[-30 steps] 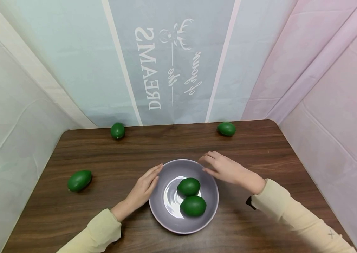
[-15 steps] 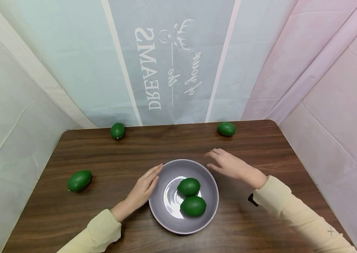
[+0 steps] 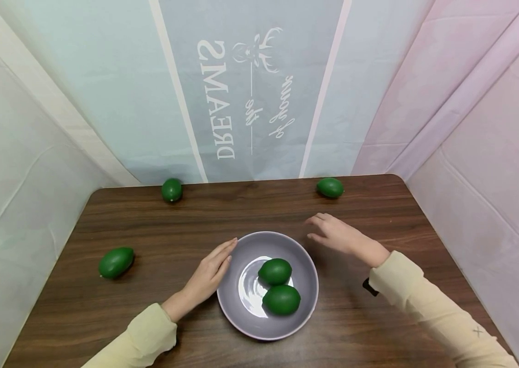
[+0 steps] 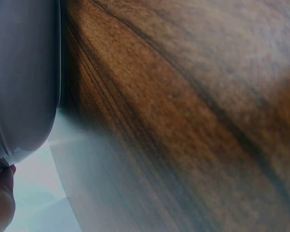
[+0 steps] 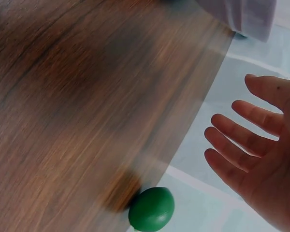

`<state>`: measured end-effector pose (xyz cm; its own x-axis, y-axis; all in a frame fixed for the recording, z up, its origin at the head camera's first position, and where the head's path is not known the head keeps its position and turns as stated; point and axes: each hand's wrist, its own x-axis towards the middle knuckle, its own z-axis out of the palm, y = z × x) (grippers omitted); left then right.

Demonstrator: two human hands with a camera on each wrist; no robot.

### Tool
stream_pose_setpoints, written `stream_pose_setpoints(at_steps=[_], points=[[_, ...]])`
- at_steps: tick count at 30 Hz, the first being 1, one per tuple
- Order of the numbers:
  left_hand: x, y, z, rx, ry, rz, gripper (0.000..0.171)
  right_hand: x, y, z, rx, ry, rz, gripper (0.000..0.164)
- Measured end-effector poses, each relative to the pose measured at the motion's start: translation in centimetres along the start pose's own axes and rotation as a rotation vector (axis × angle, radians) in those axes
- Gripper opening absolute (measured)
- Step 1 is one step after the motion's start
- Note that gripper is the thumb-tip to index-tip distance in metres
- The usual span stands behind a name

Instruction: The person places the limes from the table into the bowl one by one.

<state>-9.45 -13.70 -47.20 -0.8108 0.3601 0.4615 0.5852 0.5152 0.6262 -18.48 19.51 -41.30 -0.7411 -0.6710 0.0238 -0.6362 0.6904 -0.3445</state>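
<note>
A purple-grey bowl (image 3: 236,312) stands near the front of the table, with two green limes (image 3: 275,271) inside it, one close against the other. My left hand (image 3: 205,276) rests along the bowl's left rim, fingers straight and together. In the left wrist view the bowl's outer wall (image 4: 24,72) fills the left side, and a bit of the hand shows below it. Beyond the bowl's upper right side is my right hand (image 3: 339,236), holding nothing. The right wrist view shows its fingers (image 5: 241,140) spread and relaxed, with a lime (image 5: 152,209) farther off.
Three more limes lie on the wooden table (image 3: 241,209): one at back left (image 3: 171,190), one at back right (image 3: 330,187), one at left (image 3: 116,262). A printed cloth (image 3: 259,102) hangs behind the table, with pale sheets (image 3: 494,168) at the sides.
My right hand has drawn away from the bowl's rim, toward the right and slightly back. My left hand, the bowl and the limes stay in place.
</note>
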Motion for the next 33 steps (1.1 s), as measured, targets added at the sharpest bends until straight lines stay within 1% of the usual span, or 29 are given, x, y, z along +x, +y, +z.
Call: stream_pose_setpoints(at_steps=[7,14,17,25,33], points=[[0.1,0.1,0.0,-0.007,-0.008,-0.009,0.038,0.1,1.2,0.0,0.02,0.001,0.04,0.031],[0.1,0.1,0.0,-0.009,-0.01,-0.012,0.038,0.2,2.3,0.2,-0.005,0.03,0.033,0.028],[0.1,0.1,0.0,-0.012,-0.013,-0.016,0.038,0.2,2.6,0.1,0.0,0.033,0.048,0.028],[0.1,0.1,0.0,-0.013,-0.014,-0.02,0.038,0.3,3.0,-0.1,0.019,0.026,0.103,0.031],[0.0,0.1,0.0,-0.009,-0.007,-0.012,0.038,0.4,3.6,-0.4,0.019,0.05,0.12,0.034]])
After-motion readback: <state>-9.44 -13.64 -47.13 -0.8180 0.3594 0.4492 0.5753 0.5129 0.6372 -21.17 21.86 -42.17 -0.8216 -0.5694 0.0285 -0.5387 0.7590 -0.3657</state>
